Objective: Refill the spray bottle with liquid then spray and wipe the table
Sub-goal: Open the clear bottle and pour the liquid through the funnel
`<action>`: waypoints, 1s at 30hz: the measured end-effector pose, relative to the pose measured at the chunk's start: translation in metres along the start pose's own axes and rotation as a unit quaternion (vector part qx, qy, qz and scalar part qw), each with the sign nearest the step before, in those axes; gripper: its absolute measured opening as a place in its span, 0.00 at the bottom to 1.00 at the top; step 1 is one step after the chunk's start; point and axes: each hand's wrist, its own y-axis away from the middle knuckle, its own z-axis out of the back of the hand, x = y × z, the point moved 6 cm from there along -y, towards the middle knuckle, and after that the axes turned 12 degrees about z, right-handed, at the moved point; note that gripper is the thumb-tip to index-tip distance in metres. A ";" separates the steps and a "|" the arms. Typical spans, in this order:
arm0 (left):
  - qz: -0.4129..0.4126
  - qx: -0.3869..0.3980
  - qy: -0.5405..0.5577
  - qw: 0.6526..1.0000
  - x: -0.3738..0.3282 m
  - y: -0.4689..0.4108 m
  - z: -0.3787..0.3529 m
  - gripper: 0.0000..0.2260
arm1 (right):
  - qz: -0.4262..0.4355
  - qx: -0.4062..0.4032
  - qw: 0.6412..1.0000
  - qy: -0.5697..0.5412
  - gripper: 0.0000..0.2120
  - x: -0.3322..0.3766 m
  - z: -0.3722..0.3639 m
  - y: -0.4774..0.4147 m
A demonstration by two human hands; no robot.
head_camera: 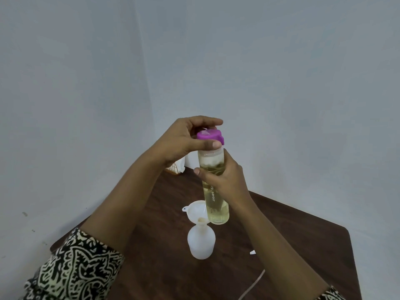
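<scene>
A tall clear bottle (217, 210) of pale yellow liquid is held upright above the table. My right hand (225, 180) wraps around its middle. My left hand (184, 141) grips its purple cap (209, 135) from above with thumb and fingers. Below it, a white spray bottle body (201, 242) without its spray head stands on the dark wooden table (292, 234). A white funnel (197, 211) sits in the spray bottle's neck, just left of the clear bottle's base.
A white tube (253, 282), partly hidden by my right arm, lies on the table at the lower right. A small wicker holder with white contents (176, 167) stands at the table's far corner against the grey wall.
</scene>
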 end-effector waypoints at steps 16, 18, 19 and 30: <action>-0.010 0.233 -0.112 0.966 -0.010 -0.004 0.004 0.24 | 0.003 0.002 1.000 0.012 0.18 -0.003 0.004 0.000; -0.010 0.255 -0.183 0.949 -0.017 -0.007 0.010 0.23 | 0.006 0.010 1.000 0.011 0.18 -0.002 0.003 0.000; -0.006 0.262 -0.220 0.940 -0.022 -0.010 0.012 0.22 | 0.006 0.013 1.000 0.008 0.18 -0.002 0.002 0.000; 0.011 0.157 -0.517 0.842 -0.056 -0.025 0.003 0.13 | 0.000 -0.009 1.000 -0.004 0.17 0.003 -0.003 -0.008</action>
